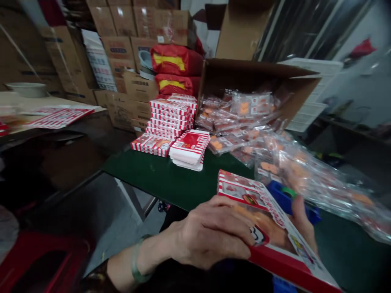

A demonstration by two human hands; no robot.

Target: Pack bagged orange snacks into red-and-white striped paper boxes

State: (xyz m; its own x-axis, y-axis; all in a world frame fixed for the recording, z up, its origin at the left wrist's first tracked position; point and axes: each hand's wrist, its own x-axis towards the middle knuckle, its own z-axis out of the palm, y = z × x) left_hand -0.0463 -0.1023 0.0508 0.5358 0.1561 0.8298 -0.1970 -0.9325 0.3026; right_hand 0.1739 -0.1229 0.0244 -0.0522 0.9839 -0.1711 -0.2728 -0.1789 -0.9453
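Observation:
My left hand (214, 232), with a green bangle on its wrist, grips the near side of a red-and-white striped box (275, 228). The box is tilted, and orange pieces show through its clear window. At the far long edge, the thumb of my right hand (305, 221) rests against the same box; the other fingers are hidden behind it. Just beyond the box stands a blue tape dispenser (276, 195) with a green core, partly covered by box and thumb.
Flattened striped cartons (189, 148) lie stacked on the green table (146, 175), beside piled filled boxes (169, 118). Clear packets with orange pieces (293, 162) spill from a large cardboard box (244, 69) across the right side. A red stool (45, 260) stands lower left.

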